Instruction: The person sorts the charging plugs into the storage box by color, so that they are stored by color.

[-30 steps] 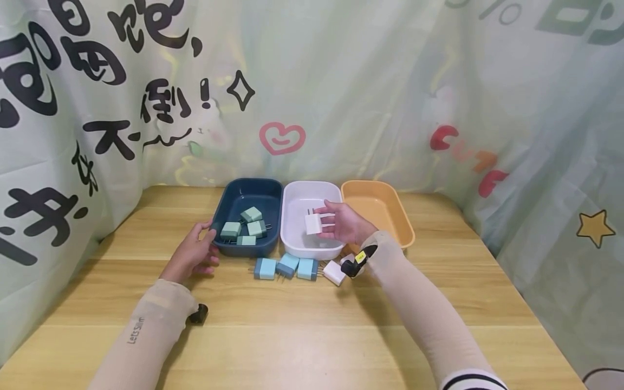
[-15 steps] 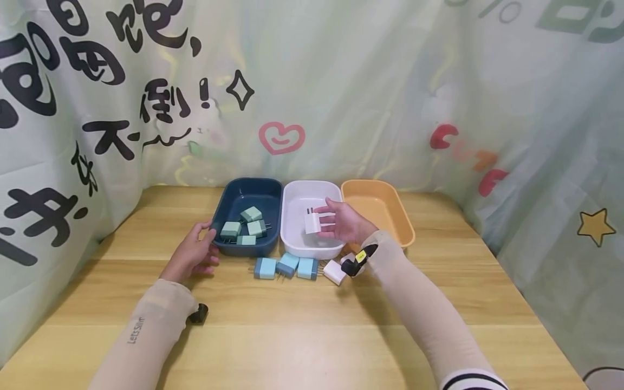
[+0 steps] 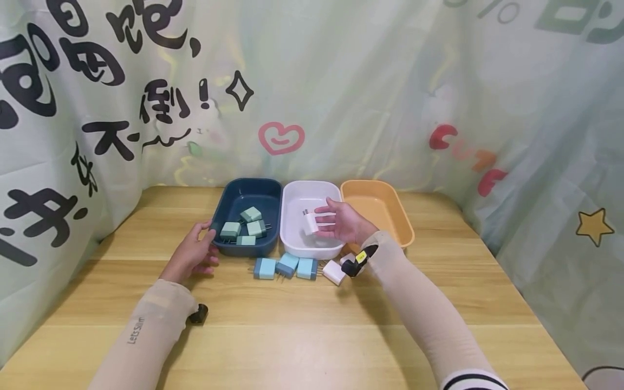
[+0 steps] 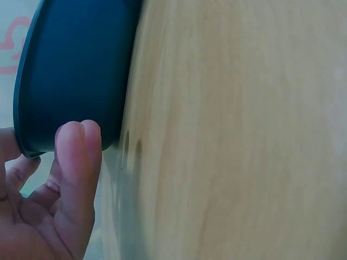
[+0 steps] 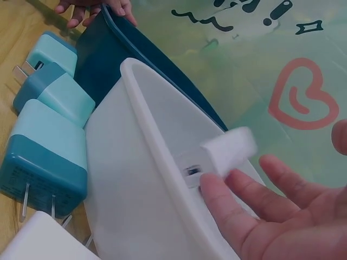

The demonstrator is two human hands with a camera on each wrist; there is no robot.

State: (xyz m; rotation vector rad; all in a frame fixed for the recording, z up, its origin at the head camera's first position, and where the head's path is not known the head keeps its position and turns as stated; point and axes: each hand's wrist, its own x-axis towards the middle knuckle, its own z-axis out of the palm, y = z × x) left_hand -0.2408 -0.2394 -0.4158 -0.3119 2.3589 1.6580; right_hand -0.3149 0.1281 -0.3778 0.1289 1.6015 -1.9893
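Observation:
In the head view my left hand (image 3: pixel 192 252) is at the near left corner of a navy tray (image 3: pixel 247 184); its fingertips touch the rim and the lower fingers extend loosely. The left wrist view shows two straight fingers overlapping the outer wall of the navy tray (image 4: pixel 76 70). My right hand (image 3: pixel 345 223) is above a white tray (image 3: pixel 312 251), fingers nearly straight and thumb apart. At its fingertips is a white plug charger (image 3: pixel 310 222), tilted with prongs upward. The right wrist view has the charger (image 5: pixel 230 150) blurred against the fingers (image 5: pixel 225 211), over the white tray's rim.
Several pale green chargers (image 3: pixel 251 214) lie in the navy tray. Along the trays' front are three blue chargers (image 3: pixel 287 265) and a white charger (image 3: pixel 333 272); another is partly hidden by the right wrist. An orange tray (image 3: pixel 402 216) stands right. A printed curtain (image 3: pixel 370 97) hangs behind.
The white charger at my right fingertips has tilted from nearly upright, its prong end swinging left. Both hands and the trays have kept their places.

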